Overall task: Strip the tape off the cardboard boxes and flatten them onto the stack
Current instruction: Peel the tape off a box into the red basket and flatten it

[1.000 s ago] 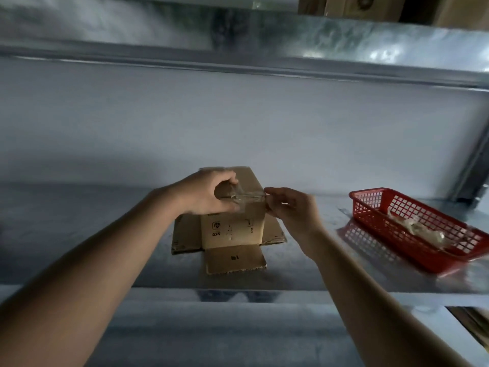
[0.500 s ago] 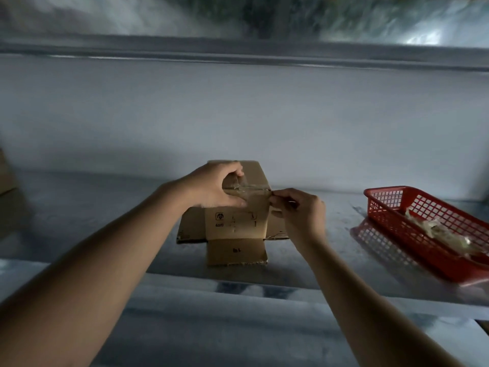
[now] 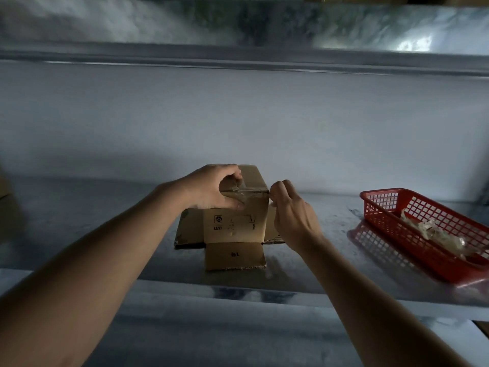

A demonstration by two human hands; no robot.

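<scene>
A small brown cardboard box (image 3: 238,221) stands upside down on the metal shelf (image 3: 105,221), its bottom flaps splayed flat around it. Clear tape (image 3: 244,193) runs along the box's top front edge. My left hand (image 3: 211,188) grips the top left of the box, thumb on the front face and fingers curled over the top beside the tape. My right hand (image 3: 291,210) is at the box's right top corner with fingers curled in a pinch at the tape's end.
A red plastic basket (image 3: 383,207) with crumpled tape strips (image 3: 434,231) inside sits on the shelf at the right. A pale wall (image 3: 238,115) closes the back, and another metal shelf (image 3: 238,27) hangs overhead. Some cardboard (image 3: 5,197) shows at the far left edge.
The view has shifted slightly. My left fingers have lifted a bit of tape on the box top, and my right hand stays pinched at the right corner. The box has not moved.
</scene>
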